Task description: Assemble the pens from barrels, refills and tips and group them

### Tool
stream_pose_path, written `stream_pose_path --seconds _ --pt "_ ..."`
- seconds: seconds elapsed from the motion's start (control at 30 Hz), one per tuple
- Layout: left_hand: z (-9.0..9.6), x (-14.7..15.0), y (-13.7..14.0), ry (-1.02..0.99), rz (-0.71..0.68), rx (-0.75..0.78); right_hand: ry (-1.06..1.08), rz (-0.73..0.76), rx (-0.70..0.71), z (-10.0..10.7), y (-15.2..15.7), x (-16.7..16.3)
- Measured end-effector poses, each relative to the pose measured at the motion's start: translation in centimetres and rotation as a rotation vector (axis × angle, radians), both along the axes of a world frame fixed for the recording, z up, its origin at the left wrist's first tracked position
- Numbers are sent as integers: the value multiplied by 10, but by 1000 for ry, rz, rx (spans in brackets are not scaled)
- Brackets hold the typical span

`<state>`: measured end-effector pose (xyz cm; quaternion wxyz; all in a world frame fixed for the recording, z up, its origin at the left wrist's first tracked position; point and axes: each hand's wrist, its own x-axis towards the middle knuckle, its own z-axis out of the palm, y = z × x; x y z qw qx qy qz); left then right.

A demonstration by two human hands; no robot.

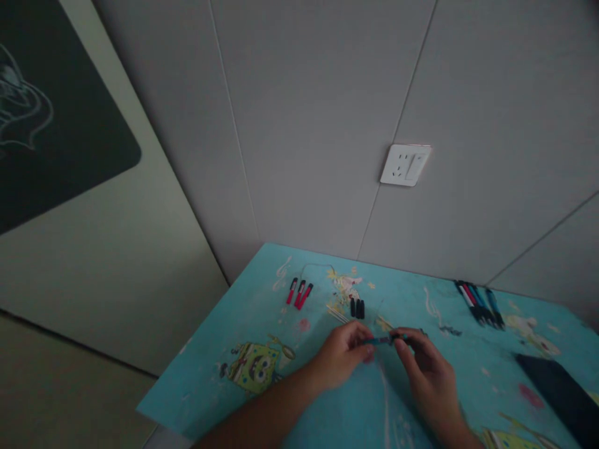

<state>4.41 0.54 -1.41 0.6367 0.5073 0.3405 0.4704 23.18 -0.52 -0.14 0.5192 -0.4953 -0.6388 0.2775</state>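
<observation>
A slim blue pen (378, 341) is held level between my two hands, above the blue table. My left hand (344, 352) pinches its left end between thumb and fingers. My right hand (425, 368) grips the dark part at the other end, and its fingers hide some of the pen. Just beyond my hands lie three short black pieces (357, 308) that look like pen caps. Beside them are thin pale sticks (337, 313), partly behind my left hand. Further left rest three short red pieces with black ends (300, 294).
Several pens (481, 304) in blue, red, white and black lie in a row at the back right. A dark flat object (559, 390) is at the right edge. The cartoon-printed tabletop (224, 330) meets a grey wall (304, 156) with a socket (405, 164).
</observation>
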Motion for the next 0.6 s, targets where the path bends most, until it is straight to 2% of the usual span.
stream_pose_path --seconds 0.1,0.2,0.27,0.43,0.5,0.6 --pt "-6 -2 4 75 37 -3 -47 -46 -6 0 1 -1" --pt "-5 -5 9 74 82 2 -33 -145 72 4 1 1" --pt "-2 -10 13 19 180 -9 -66 -176 151 8 -1 2" --pt "9 -32 24 -207 367 -139 -241 -86 302 15 -8 3" --pt "13 -44 28 -148 428 -161 -225 -107 351 16 -10 2" --pt "20 -63 33 155 546 -49 -276 -79 362 18 -10 2"
